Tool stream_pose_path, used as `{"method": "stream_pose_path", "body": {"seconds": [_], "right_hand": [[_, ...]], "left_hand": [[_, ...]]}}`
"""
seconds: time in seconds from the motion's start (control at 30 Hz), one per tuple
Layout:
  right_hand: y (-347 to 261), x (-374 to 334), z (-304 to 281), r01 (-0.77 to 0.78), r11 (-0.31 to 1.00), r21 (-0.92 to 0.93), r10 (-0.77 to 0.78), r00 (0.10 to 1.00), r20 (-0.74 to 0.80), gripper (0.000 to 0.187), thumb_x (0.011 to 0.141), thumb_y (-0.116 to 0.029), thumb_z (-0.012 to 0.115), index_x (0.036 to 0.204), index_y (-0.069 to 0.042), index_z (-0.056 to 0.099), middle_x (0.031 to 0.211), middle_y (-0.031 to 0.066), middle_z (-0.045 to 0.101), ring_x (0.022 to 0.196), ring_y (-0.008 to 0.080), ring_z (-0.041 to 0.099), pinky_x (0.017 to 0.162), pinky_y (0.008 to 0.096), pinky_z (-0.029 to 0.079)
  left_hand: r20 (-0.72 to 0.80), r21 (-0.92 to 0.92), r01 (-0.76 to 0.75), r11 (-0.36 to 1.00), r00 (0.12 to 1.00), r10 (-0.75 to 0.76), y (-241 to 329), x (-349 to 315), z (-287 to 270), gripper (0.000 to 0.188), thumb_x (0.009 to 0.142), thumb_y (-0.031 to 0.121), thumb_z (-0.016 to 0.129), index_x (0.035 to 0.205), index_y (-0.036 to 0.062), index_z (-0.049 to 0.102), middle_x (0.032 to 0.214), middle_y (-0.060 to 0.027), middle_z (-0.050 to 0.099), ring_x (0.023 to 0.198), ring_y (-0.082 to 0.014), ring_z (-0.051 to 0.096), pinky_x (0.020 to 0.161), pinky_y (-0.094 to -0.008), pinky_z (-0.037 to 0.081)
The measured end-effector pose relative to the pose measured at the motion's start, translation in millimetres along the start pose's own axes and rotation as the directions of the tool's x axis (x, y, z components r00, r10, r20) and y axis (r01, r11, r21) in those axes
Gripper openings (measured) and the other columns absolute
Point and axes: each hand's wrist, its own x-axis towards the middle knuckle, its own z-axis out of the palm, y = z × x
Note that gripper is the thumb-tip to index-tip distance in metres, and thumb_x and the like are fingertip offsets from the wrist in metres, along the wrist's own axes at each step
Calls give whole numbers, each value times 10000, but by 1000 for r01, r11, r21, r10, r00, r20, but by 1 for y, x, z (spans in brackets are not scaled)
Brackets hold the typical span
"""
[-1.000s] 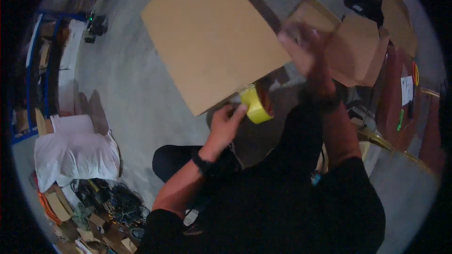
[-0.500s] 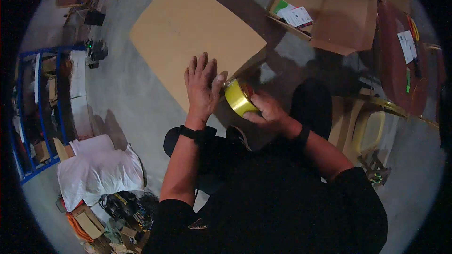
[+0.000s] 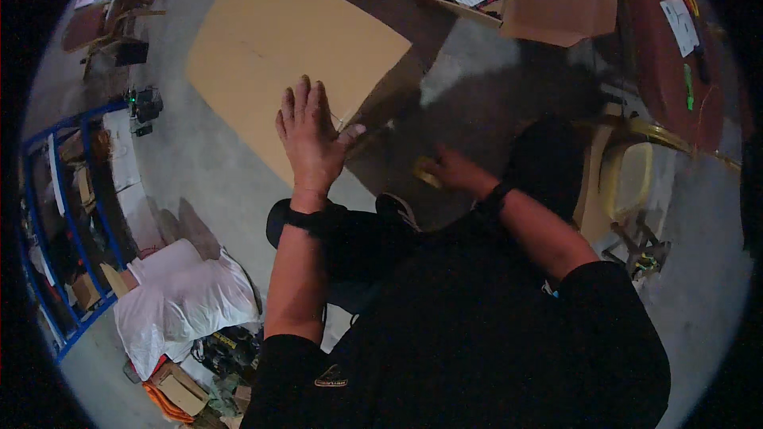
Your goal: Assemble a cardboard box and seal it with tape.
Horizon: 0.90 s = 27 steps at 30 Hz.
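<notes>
A closed brown cardboard box stands on the floor in front of me. My left hand lies on its top near the close right edge, with the fingers stretched out and the thumb reaching over that edge. Low beside the box's shadowed near-right side, my right hand grips a yellow roll of packing tape. Only part of the roll shows in the dim light. Whether a strip of tape runs from the roll to the box, I cannot tell.
An open cardboard box with papers lies at the far right. Beside it is a dark red table. A yellow-framed chair stands to my right. On the left are a blue rack and a stuffed white sack.
My right hand has lowered the tape roll down along the box's side, away from the left hand. The left hand stays on the box edge. The whole view has shifted slightly.
</notes>
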Motion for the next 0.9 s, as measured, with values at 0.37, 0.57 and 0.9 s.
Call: {"method": "stream_pose_path", "body": {"seconds": [0.37,0.57,0.9], "right_hand": [[36,56,-1,150,988,-23,-151,986,-72,443,946,-300,587,1306,-48,531,1208,207,629,1102,346,611,950,417,470],[56,71,-22,101,902,-419,-123,992,-24,437,899,-361,639,1248,-103,589,1163,183,651,1069,365,616,934,434,480],[92,95,-9,201,980,4,-195,959,-206,375,852,-232,656,1172,-45,603,1050,165,681,954,316,658,861,448,510]], "left_hand": [[-126,171,-61,983,989,83,12,-4,9,813,697,323,836,1347,-4,473,1434,-217,465,1337,-424,397,1099,-506,312],[-172,212,-101,972,975,139,11,-5,14,793,696,290,833,1340,-7,477,1418,-224,479,1322,-422,414,1089,-508,330],[104,-181,-141,973,981,161,48,-59,35,390,787,272,759,1118,88,663,1234,-189,612,1172,-384,542,970,-553,389]]}}
